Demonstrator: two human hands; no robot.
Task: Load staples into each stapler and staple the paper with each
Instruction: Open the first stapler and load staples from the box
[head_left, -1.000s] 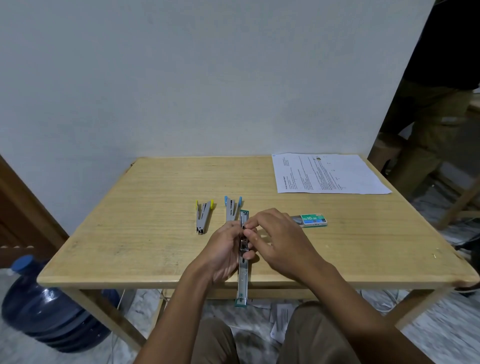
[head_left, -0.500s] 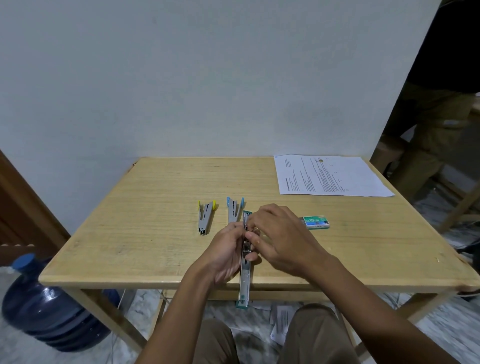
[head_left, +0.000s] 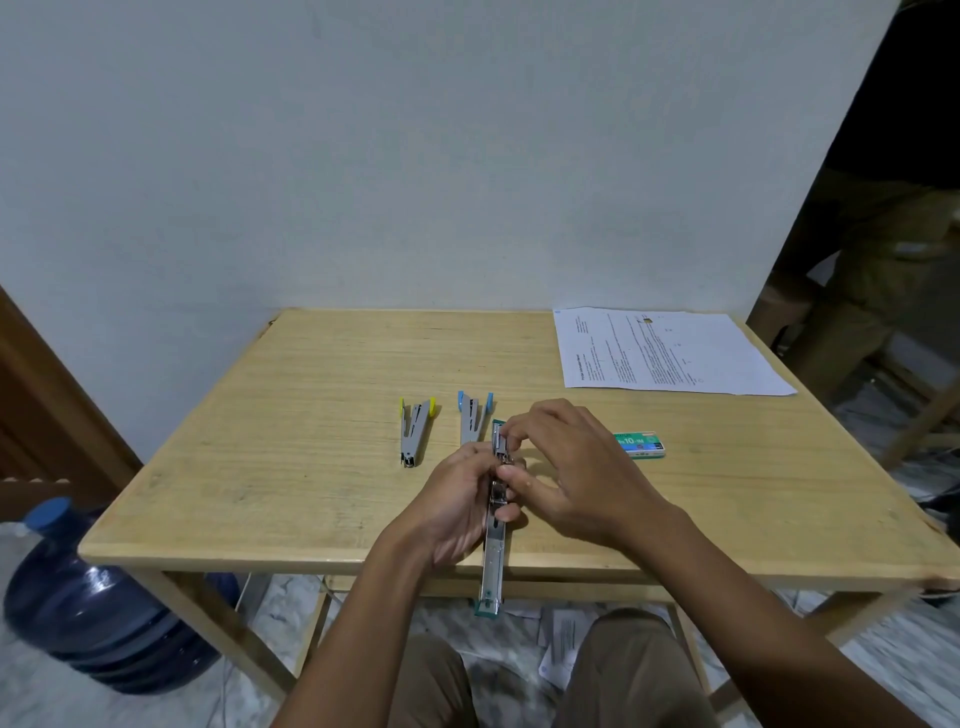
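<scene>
A green stapler, swung fully open into one long strip, lies over the table's near edge. My left hand grips its middle from the left. My right hand pinches at the metal staple channel with thumb and fingers; whether staples are between them is hidden. Further back lie a yellow-tipped stapler and a blue-tipped stapler, both shut and untouched. The green staple box sits just right of my right hand. A printed paper sheet lies at the table's far right corner.
The wooden table stands against a white wall. A blue water jug stands on the floor at the left. Another person's legs are by the table's far right side. Papers lie on the floor under the table.
My right hand's fingers shifted slightly along the open stapler's channel. The left hand keeps the same grip. Everything else on the table stays put.
</scene>
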